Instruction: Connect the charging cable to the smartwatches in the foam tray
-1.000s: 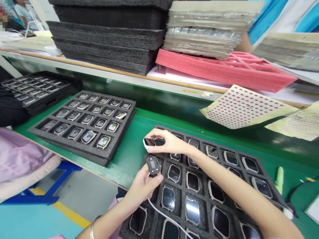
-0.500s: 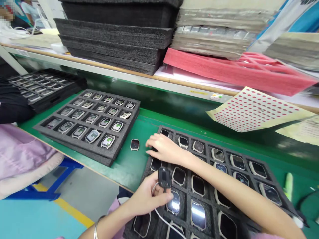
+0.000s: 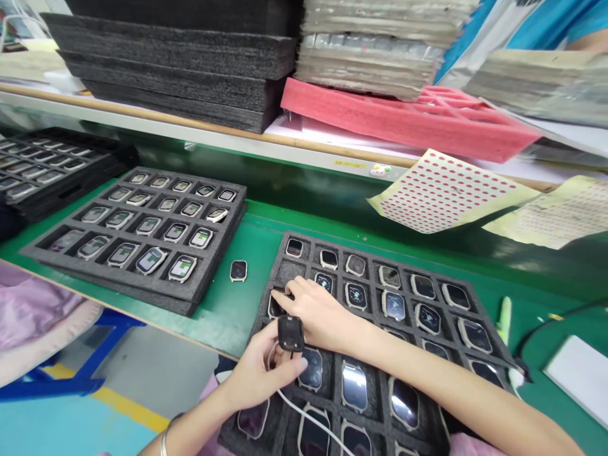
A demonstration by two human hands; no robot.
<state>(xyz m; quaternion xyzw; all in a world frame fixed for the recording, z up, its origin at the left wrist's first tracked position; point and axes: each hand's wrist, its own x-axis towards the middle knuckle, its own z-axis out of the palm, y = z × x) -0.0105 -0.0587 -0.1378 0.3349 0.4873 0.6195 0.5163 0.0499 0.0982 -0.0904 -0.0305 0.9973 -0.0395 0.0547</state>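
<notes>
My left hand (image 3: 266, 373) pinches a black, square, watch-sized device (image 3: 290, 334), whose face with small metal contacts points up at me. A white cable (image 3: 308, 417) runs by that hand and down over the near tray. Just behind it, my right hand (image 3: 323, 310) reaches across the tray, fingers bent onto a dark-screened smartwatch (image 3: 274, 306) in the left column; part of this grip is hidden. The near black foam tray (image 3: 291, 271) holds many smartwatches, some with lit screens. Beyond my fingers, the slot is bare. A single smartwatch (image 3: 238, 271) lies on the green table, left of the tray.
A second foam tray (image 3: 199, 288) of smartwatches stands to the left, with another stack (image 3: 61, 183) further off. Across the back, a shelf (image 3: 304, 147) carries black foam blocks (image 3: 190, 82) and pink foam (image 3: 403, 126). Sticker sheets (image 3: 451, 193) hang from it. A white box (image 3: 582, 373) lies right.
My right hand has come down and nearer, from the tray's upper left slots onto a watch beside my left hand. My left hand keeps the black device. The view has shifted right.
</notes>
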